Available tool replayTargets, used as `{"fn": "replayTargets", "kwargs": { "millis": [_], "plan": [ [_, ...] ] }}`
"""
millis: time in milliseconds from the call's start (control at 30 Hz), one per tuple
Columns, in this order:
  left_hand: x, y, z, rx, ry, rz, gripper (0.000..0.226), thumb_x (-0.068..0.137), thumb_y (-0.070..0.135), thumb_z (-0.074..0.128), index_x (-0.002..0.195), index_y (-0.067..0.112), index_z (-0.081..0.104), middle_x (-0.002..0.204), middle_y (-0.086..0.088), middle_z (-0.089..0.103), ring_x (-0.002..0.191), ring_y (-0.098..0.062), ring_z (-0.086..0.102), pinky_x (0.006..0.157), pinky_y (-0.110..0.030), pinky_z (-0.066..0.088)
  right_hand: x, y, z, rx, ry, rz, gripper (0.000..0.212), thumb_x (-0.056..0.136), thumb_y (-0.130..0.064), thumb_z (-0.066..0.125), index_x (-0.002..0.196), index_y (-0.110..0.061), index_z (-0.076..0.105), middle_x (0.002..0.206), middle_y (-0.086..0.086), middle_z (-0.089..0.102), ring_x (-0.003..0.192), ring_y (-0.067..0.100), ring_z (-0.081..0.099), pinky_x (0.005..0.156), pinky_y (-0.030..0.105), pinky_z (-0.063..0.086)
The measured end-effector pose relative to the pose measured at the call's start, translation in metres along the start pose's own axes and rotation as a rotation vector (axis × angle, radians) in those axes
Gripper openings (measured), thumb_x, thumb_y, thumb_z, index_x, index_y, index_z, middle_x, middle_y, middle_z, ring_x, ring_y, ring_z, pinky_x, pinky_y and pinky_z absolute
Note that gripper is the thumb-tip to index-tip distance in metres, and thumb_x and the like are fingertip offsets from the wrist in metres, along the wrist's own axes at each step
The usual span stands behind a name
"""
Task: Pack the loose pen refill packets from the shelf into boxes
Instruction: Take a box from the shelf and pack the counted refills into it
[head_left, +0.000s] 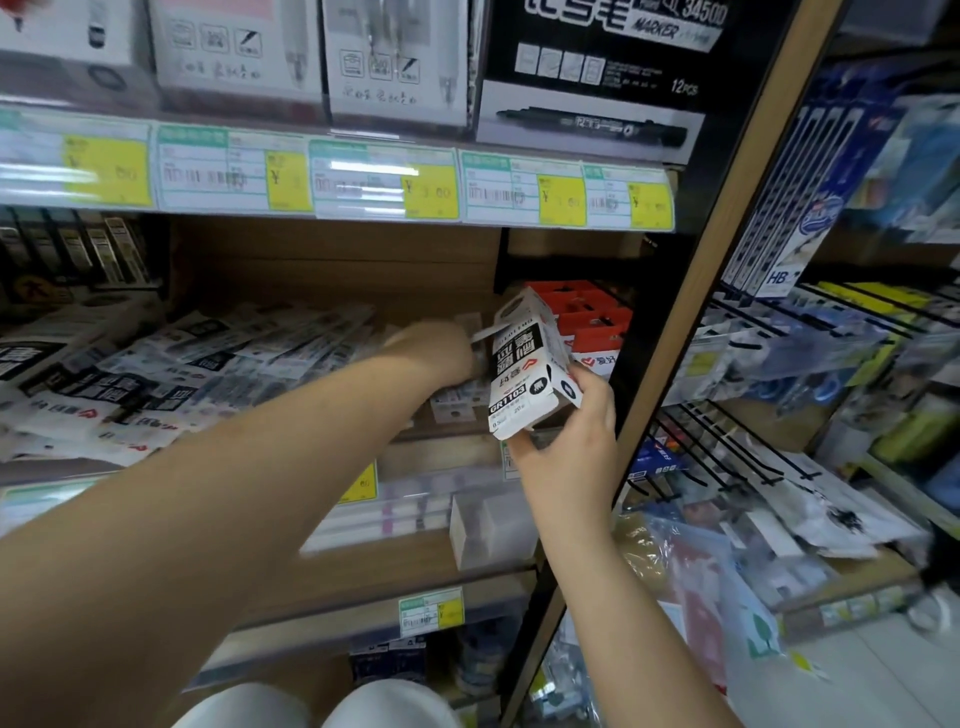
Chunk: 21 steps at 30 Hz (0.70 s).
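Right hand (566, 436) grips white box (524, 364) from below, top flap open, box tilted; left hand (434, 345) reaches across just left of box, blurred, grip cannot be told; loose packets (182, 374) heaped left of that hand; red packs (587, 312) behind box; price tags (384, 182) above.

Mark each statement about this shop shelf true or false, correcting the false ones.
1. The right hand holds a white box. True.
2. The packets lie on the floor. False: they lie on the shelf.
3. The left hand reaches over the packets. True.
4. The red boxes stand left of the packets. False: they stand to their right, behind the white box.
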<state>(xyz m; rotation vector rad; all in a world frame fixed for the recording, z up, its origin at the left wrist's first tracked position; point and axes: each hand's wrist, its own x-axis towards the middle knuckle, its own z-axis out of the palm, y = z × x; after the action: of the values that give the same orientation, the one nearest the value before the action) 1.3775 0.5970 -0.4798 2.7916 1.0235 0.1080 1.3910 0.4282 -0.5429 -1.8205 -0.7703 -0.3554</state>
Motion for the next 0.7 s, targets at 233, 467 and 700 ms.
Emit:
{"fn": "replayTargets", "kwargs": {
  "millis": [233,467,700],
  "plan": [
    [-0.006,-0.040,-0.008,0.023,-0.069,-0.037,0.068,0.073,0.067,0.059,0.108,0.008,0.060,0.104,-0.011,0.061,0.082,-0.025,0.054,0.068,-0.027,0.041,0.009,-0.001,0.000,-0.019,-0.113,0.001,0.066,0.069,-0.015,0.080,0.119,-0.025,0.038,0.124,-0.005,0.051,0.082,-0.013,0.039,0.060,0.000,0.036],
    [-0.014,-0.051,-0.007,-0.004,-0.003,-0.082,0.069,0.074,0.065,0.060,0.111,0.006,0.057,0.094,-0.008,0.061,0.079,-0.023,0.053,0.063,-0.027,0.042,0.009,-0.001,-0.002,0.067,-0.113,0.041,0.066,0.068,-0.022,0.081,0.118,-0.027,0.038,0.111,-0.015,0.049,0.091,-0.002,0.047,0.062,0.003,0.034],
    [-0.018,-0.035,0.001,0.032,0.033,-0.229,0.088,0.067,0.079,0.051,0.116,0.007,0.058,0.121,-0.020,0.050,0.100,-0.028,0.057,0.079,-0.032,0.049,0.009,0.002,0.001,0.109,-0.120,0.056,0.064,0.067,-0.022,0.082,0.114,-0.024,0.039,0.110,-0.016,0.050,0.093,-0.003,0.048,0.062,0.003,0.035]
  ]
}}
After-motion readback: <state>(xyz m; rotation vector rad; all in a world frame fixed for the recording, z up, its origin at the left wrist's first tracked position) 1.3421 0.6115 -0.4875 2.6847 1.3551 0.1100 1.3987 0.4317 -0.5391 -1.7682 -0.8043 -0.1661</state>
